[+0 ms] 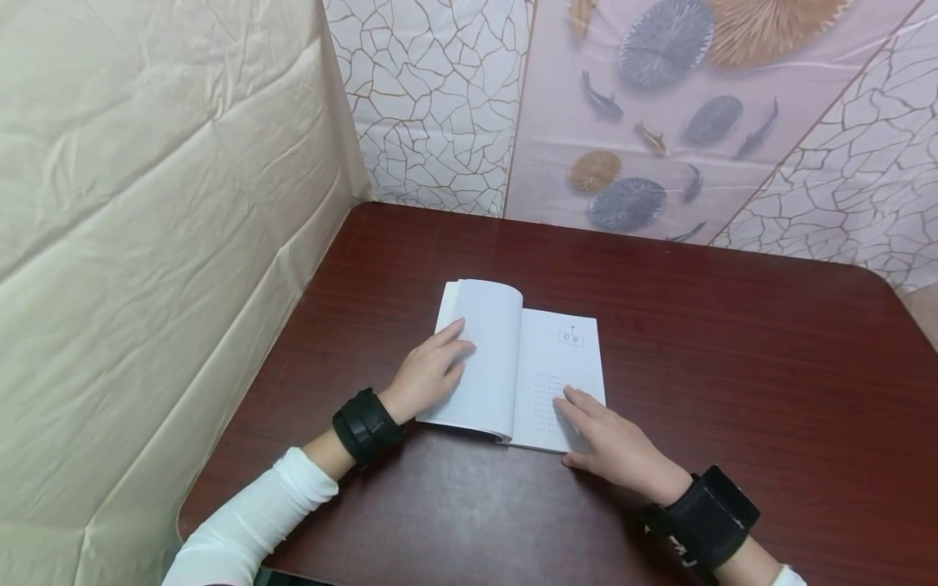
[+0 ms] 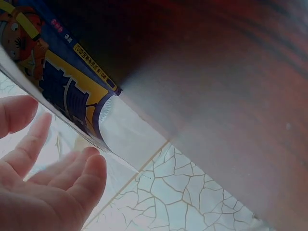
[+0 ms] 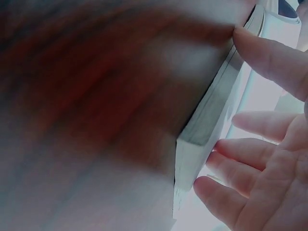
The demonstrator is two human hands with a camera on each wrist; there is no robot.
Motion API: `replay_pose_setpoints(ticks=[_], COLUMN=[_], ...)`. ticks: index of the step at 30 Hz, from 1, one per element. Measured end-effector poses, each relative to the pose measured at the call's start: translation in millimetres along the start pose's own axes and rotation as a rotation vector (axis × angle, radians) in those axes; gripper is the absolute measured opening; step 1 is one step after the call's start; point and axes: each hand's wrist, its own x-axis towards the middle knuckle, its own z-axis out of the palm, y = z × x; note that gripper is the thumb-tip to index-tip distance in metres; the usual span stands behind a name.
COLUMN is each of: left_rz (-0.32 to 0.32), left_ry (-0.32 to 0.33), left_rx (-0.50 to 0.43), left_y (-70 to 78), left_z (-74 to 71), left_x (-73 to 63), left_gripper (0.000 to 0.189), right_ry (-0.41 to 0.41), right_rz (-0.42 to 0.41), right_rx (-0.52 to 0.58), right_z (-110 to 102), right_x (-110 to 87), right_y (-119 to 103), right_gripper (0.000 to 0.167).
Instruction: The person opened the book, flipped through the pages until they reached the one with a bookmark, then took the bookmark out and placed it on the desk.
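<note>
An open book [image 1: 487,358] lies on the table, its left pages bowed up toward the spine. Small print and a little drawing show on the right page [image 1: 560,358]. My left hand [image 1: 425,370] rests its relaxed fingers on the left page. In the left wrist view the fingers [image 2: 89,178] are spread beside the book's colourful cover [image 2: 67,89], which curves up off the table. My right hand [image 1: 619,443] lies over the lower right page, fingers extended. The right wrist view has its thumb [image 3: 269,55] at the edge of the thick page block [image 3: 211,113].
The dark reddish-brown table [image 1: 733,350] surrounds the book. A cream cloth [image 1: 183,244] hangs along the left side, and a patterned covering [image 1: 440,106] rises behind the far edge. Black bands [image 1: 366,425] circle both wrists. A dark object [image 1: 289,578] peeks in at the bottom edge.
</note>
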Motion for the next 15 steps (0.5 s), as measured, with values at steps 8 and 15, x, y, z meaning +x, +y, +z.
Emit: replay_pose_setpoints(ticks=[8, 15], left_rz=[0.011, 0.002], left_ry=[-0.037, -0.052], left_rx=[0.019, 0.025], left_y=[-0.1, 0.3], left_z=[0.8, 0.0], left_x=[1.9, 1.8], left_gripper=[0.025, 0.025], right_ry=[-0.008, -0.028], right_rz=[0.01, 0.009], right_rx=[-0.028, -0.021], right_z=[-0.7, -3.8], right_x=[0.8, 1.5], right_y=[-1.3, -0.7], right_gripper=[0.066, 0.065])
